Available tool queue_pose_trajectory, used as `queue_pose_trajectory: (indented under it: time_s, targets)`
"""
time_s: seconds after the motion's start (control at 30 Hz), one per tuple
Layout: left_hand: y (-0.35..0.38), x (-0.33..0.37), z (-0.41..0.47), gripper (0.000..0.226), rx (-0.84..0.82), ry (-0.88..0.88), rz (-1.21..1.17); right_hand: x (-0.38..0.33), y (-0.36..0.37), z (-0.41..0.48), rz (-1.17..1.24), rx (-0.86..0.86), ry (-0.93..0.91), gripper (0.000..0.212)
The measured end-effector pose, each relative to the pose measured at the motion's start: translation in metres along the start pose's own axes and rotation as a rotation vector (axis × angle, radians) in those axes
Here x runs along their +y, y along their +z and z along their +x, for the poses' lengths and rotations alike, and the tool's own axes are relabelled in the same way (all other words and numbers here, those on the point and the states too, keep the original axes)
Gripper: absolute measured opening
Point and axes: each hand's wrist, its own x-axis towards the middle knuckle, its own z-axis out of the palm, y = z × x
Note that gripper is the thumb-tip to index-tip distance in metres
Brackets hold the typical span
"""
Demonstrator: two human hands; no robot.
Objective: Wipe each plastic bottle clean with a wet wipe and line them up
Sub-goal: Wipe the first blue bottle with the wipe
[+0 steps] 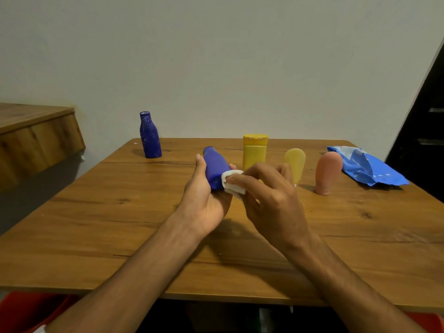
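Note:
My left hand grips a blue plastic bottle above the wooden table, its neck pointing away from me. My right hand pinches a white wet wipe against the bottle's lower end. A second blue bottle, marked with white scuffs, stands upright at the back left. A yellow bottle stands behind my hands. A pale yellow tube and a pink tube stand to its right, the pale one partly hidden by my right fingers.
A crumpled blue wet-wipe pack lies at the table's back right. A wooden shelf juts out at the left, above table level. Red containers sit under the table's near edge. A dark door edge is at the right.

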Motion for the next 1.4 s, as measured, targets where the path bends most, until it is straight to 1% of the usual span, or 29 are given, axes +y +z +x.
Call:
queue_pose_trajectory:
  time_s: [0.07,0.13,0.23,0.33,0.47,0.57,0.63,0.9,0.97,1.03,1.13,1.3,1.4]
  targets:
    - [0.002,0.002,0.0,0.068,0.009,0.04,-0.026,0.003,-0.002,0.0,0.045,0.021,0.045,0.021]
    - [0.004,0.005,-0.002,0.062,0.004,0.065,-0.016,0.008,-0.004,0.001,0.114,0.07,0.113,0.019]
    - [0.007,0.006,-0.003,0.057,-0.009,0.066,0.024,0.015,-0.011,0.004,0.176,0.143,0.228,0.024]
    - [0.008,0.005,-0.004,0.056,-0.001,0.067,0.044,0.018,-0.013,0.007,0.209,0.152,0.26,0.025]
    - [0.006,0.005,-0.003,0.056,-0.002,0.066,0.041,0.014,-0.007,0.005,0.187,0.082,0.21,0.025]
    - [0.004,0.004,-0.004,0.066,-0.009,0.022,0.036,0.007,-0.001,0.002,0.171,0.035,0.128,0.02]
    - [0.003,0.002,-0.005,0.069,-0.013,-0.018,0.051,0.001,0.001,0.002,0.14,0.01,0.082,0.023]
    - [0.0,-0.008,-0.01,0.064,-0.032,-0.067,0.174,-0.008,0.0,0.002,0.088,0.001,-0.07,0.017]
    - [0.001,-0.006,-0.009,0.065,-0.017,-0.049,0.153,-0.006,-0.001,0.004,0.06,-0.035,-0.078,0.017]
    - [0.002,-0.004,-0.007,0.067,-0.003,-0.031,0.08,-0.003,-0.003,0.005,0.044,-0.056,-0.068,0.022]
    - [0.002,-0.002,-0.005,0.068,0.009,-0.004,0.024,-0.001,-0.005,0.005,0.036,-0.041,-0.035,0.022]
    - [-0.002,-0.004,-0.003,0.071,0.008,-0.005,0.054,-0.009,0.002,0.002,0.052,-0.029,-0.01,0.012]
    - [-0.003,-0.006,-0.004,0.071,-0.018,-0.049,0.125,-0.013,0.003,0.002,0.062,-0.047,-0.026,0.016]
